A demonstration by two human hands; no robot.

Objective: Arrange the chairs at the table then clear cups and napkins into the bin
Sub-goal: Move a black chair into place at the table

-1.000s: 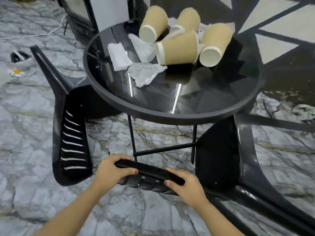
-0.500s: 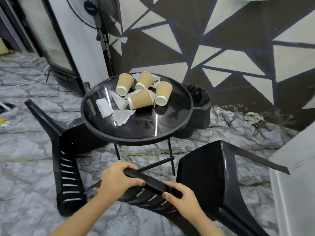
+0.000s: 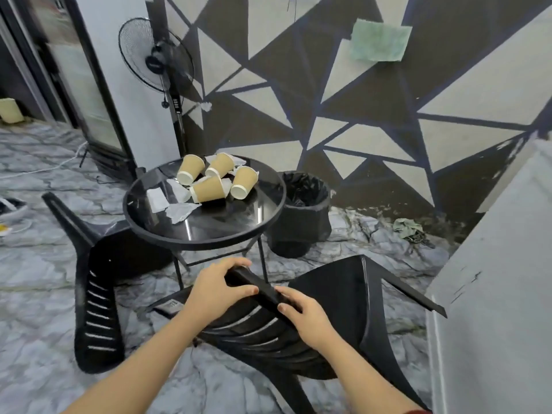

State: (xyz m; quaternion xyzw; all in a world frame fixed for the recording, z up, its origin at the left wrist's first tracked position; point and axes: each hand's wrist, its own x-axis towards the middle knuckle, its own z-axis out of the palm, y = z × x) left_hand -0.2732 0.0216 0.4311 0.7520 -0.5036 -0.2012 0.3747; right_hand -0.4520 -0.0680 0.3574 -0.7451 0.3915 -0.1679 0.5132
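Note:
A black plastic chair [image 3: 343,309] lies tipped over in front of me. My left hand [image 3: 216,289] and my right hand [image 3: 304,313] both grip the top rail of its slatted backrest. A second black chair [image 3: 95,294] lies on its side to the left, under the edge of the round black glass table [image 3: 239,222]. Several tan paper cups [image 3: 207,189] lie toppled on the table among crumpled white napkins [image 3: 179,211]. A black bin [image 3: 301,216] with a black liner stands behind the table on the right.
A standing fan [image 3: 158,64] and a glass-door cabinet [image 3: 86,94] stand at the back left. A grey counter [image 3: 493,294] rises close on the right. A crumpled rag [image 3: 407,228] lies by the patterned wall. Cables and small items are on the marble floor at far left.
My view has pulled back and risen, so the wall, fan and bin have come into sight. Both hands keep their grip on the chair's backrest, which has come up off the floor.

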